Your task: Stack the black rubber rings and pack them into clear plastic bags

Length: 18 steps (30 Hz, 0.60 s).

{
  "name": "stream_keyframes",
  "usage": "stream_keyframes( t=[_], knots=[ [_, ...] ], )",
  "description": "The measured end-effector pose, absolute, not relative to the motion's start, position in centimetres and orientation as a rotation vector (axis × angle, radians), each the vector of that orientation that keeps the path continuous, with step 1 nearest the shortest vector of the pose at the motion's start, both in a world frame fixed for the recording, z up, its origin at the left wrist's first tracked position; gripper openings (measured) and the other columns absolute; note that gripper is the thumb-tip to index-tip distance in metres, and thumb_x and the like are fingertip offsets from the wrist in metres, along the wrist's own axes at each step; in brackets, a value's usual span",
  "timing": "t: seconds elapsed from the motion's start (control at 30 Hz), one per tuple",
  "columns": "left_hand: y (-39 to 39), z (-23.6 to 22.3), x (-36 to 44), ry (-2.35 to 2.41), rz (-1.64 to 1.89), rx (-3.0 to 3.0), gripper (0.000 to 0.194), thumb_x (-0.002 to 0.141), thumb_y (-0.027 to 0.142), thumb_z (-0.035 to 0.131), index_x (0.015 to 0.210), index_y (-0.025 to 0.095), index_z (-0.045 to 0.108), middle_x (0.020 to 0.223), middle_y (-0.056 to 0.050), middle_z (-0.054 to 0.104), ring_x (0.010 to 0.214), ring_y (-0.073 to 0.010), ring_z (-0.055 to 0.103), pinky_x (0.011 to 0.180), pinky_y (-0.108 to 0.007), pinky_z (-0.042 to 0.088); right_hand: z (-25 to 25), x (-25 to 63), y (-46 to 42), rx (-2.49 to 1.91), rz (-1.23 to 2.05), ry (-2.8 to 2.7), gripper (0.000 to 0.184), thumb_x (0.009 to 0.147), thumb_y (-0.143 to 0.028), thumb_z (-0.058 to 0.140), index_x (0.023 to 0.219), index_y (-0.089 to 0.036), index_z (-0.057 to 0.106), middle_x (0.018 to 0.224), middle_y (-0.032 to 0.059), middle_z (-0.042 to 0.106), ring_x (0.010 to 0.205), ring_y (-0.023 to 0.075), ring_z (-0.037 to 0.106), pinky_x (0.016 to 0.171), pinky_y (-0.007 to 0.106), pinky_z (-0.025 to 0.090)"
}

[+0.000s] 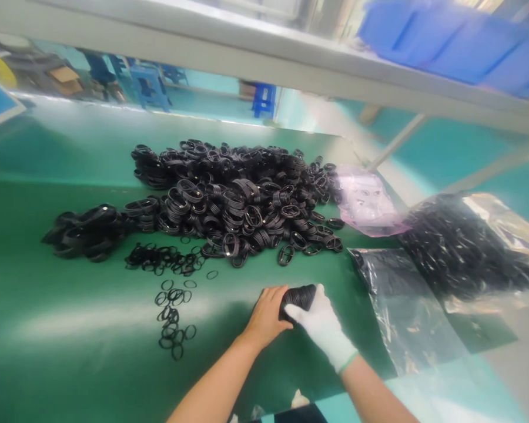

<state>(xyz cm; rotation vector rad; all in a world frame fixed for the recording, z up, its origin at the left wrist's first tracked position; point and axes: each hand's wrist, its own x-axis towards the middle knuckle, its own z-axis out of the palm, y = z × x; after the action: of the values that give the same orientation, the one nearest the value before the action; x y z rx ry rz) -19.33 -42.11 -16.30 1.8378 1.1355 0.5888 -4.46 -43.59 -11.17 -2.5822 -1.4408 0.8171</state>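
Between my two hands sits a bundle of coiled black cables (300,298), held just above or on the green tabletop (114,382). My bare left hand (267,314) grips its left end, thumb below and fingers on top. My right hand (324,326), in a white glove with a green cuff, closes round the right side. To the left of my hands lie loose black rubber bands (171,317), and a denser heap of bands (158,258) is farther back. Beyond them spreads a large pile of coiled black cables (247,205).
A smaller group of cable coils (86,232) lies at the left. On the right are a pinkish plastic bag (368,200), a flat clear bag (405,311) and a bag full of black items (471,247). A shelf beam (229,56) carrying blue bins (449,44) crosses overhead.
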Motion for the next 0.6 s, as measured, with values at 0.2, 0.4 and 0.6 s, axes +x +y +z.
stream_keyframes(
  t=[0.2,0.4,0.6],
  knots=[
    [-42.3,-16.1,-19.2,1.186,0.563,1.898,0.073,0.060,0.019,0.068,0.126,0.022,0.037,0.122,-0.003,0.048,0.113,-0.0217,0.039,0.097,-0.038,0.032,-12.5,-7.4,-44.6,-2.669,0.551,-1.364,0.103,0.058,-0.046,0.060,0.136,-0.003,0.008,0.129,0.0228,0.036,0.116,0.0354,0.038,0.090,0.042,0.033],
    [-42.3,-15.8,-19.2,1.268,0.474,1.986,0.068,0.063,0.012,0.056,0.127,0.023,0.037,0.125,-0.002,0.049,0.114,-0.0203,0.038,0.094,-0.035,0.030,-13.1,-8.4,-44.3,-2.653,0.425,-1.318,0.106,0.056,-0.045,0.062,0.135,0.001,0.008,0.133,0.0241,0.028,0.120,0.0371,0.029,0.094,0.041,0.029],
    [-42.0,-15.9,-19.0,1.351,0.425,2.077,0.057,0.069,0.016,0.050,0.125,0.019,0.040,0.122,-0.004,0.051,0.110,-0.0202,0.043,0.090,-0.035,0.033,-13.9,-8.7,-43.4,-2.647,0.242,-1.264,0.089,0.057,-0.034,0.061,0.133,-0.004,0.024,0.110,0.0174,0.049,0.099,0.0327,0.045,0.088,0.041,0.034]
  ],
)
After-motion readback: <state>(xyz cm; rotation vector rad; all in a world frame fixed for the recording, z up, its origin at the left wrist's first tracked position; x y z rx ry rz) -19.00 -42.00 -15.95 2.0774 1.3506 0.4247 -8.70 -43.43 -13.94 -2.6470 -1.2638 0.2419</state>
